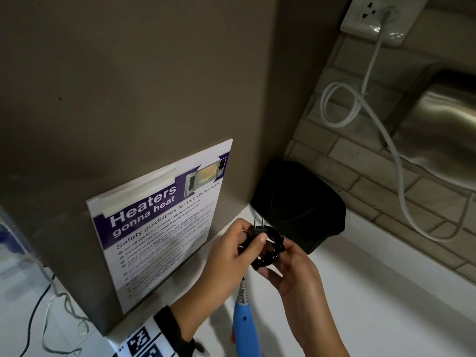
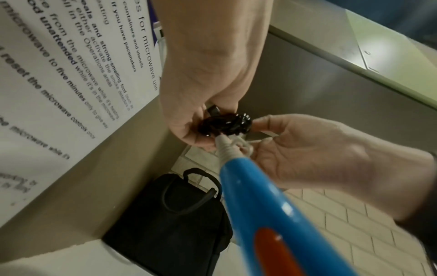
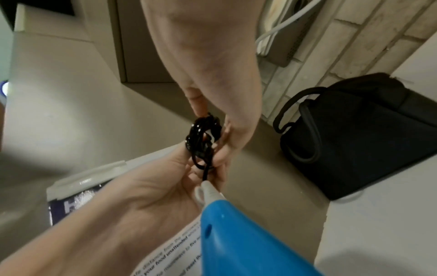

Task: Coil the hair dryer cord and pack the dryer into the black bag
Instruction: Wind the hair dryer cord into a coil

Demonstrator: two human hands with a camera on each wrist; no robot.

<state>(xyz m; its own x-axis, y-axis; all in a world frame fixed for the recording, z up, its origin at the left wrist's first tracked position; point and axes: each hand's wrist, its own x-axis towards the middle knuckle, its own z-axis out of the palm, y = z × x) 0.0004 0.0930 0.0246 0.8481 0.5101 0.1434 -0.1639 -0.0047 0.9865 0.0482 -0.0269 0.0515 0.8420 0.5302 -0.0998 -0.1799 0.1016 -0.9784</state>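
From my head view I see both hands meeting just below centre, over the white counter [image 1: 386,292]. My left hand [image 1: 231,249] pinches the black coiled cord [image 1: 268,247] at its plug [image 1: 259,228], whose two prongs point up toward 12 o'clock. My right hand [image 1: 296,269] cups the coil from the 4 o'clock side. The blue hair dryer [image 1: 243,323] hangs below the coil at 6 o'clock. The black bag [image 1: 301,204] sits on the counter at 1 o'clock from the hands. A microwave safety poster [image 1: 159,222] leans at 9 o'clock. A white cable [image 1: 371,81] runs from a wall socket [image 1: 381,19] at 2 o'clock.
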